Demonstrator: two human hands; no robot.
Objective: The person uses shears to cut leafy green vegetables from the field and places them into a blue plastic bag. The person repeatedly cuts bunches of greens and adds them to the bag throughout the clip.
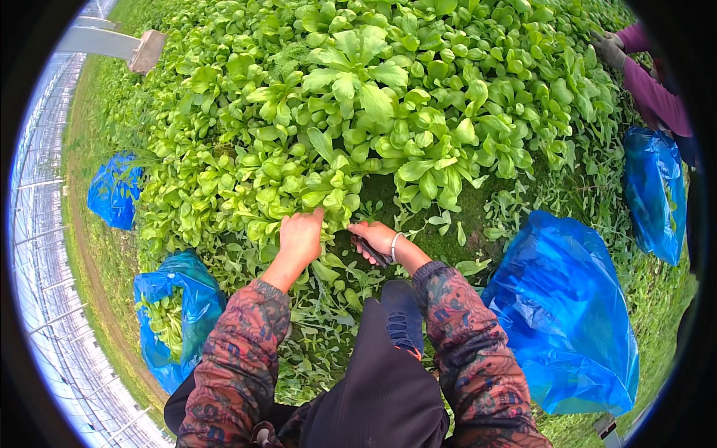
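Note:
My left hand [301, 238] is curled at the near edge of a dense bed of leafy greens [330, 201]. Leaves touch its far side, and its fingertips are hidden, so what lies in its grasp does not show. My right hand [381, 238], with a pale bracelet at the wrist, is closed around a dark-handled tool [371, 249]. Most of that tool's working end is out of sight among the fingers and leaves. Between the two hands, low leaves meet a patch of dark soil [431, 243]. One dark laced shoe [402, 316] stands just below the right hand.
A large blue plastic bag [566, 313] lies to my right. On the left, an opened blue bag [201, 291] holds cut greens [168, 325], with another blue bag [115, 190] beyond. At far right, a co-worker's gloved hand [609, 49] touches plants near a blue bag [652, 190].

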